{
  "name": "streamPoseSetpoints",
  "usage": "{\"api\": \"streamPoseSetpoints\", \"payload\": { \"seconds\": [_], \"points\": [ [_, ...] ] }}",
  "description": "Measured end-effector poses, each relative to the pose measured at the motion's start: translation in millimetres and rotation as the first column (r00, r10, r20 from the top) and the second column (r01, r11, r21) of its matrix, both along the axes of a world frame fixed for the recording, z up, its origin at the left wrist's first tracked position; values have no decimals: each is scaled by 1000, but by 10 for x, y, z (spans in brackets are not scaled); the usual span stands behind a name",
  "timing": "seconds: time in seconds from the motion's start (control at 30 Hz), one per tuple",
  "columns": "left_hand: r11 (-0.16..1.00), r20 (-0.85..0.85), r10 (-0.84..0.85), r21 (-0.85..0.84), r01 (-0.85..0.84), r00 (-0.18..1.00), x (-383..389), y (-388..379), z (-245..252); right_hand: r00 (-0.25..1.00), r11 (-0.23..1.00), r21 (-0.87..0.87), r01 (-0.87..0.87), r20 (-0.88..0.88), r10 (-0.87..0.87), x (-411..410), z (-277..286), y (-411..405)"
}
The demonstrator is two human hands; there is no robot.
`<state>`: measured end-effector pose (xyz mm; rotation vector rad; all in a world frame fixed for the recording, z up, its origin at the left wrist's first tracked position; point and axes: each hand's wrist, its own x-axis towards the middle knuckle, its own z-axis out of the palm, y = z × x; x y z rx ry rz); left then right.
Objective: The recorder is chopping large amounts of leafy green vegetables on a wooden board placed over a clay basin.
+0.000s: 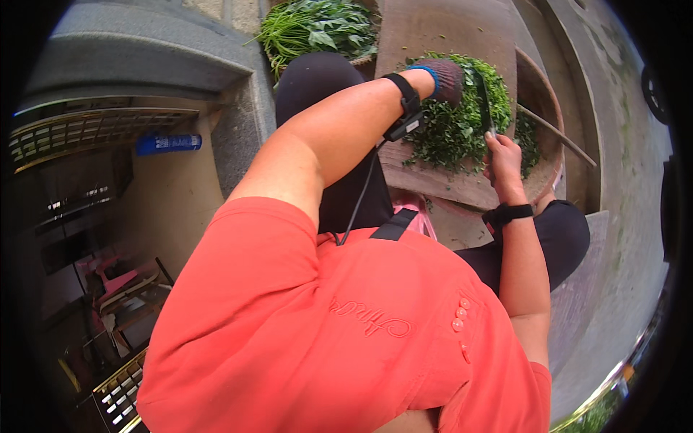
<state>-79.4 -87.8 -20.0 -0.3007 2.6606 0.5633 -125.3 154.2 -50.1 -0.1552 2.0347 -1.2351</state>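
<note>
My left hand wears a dark knit glove with a blue cuff and is curled over a heap of chopped leafy greens, pressing and gripping them. Its fingertips are hidden. In my right hand is the handle of a knife; the dark knife blade points away from me over the heap, just right of the glove. Beneath the greens lies a worn wooden board, with loose bits of leaf scattered around the pile.
The board rests across a round, reddish-brown basin holding more chopped leaves. A wooden stick juts over the basin's right rim. Whole long-stemmed greens fill a basket beyond my left knee. Part of a pink stool shows below the board.
</note>
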Motion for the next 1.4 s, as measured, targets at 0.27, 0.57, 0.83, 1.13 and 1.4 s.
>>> {"api": "streamPoseSetpoints", "payload": {
  "seconds": [0.27, 0.57, 0.83, 1.13, 1.4],
  "points": [
    [976, -28, 159, -149, -161, 987, 32, 27, 175, 999, 1000, 16, 16, -45, -16, -12, 33, 92],
    [976, -20, 38, -212, -41, 999, -38, -114, -196, 1000, 997, 75, 3, -12, -2, -6, 34, 119],
    [989, 22, 109, -98, -106, 994, -111, -89, 226, 992, 997, -3, 77, 104, -77, -74, 84, 66],
    [959, 57, 225, 165, -231, 973, 178, -12, 276, 991, 999, -17, -29, 131, 31, 139, 26, 56],
    [962, -19, 254, -97, -255, 967, -186, 86, 94, 995, 999, -18, 32, 97, -30, -54, 111, 148]
  ]
}}
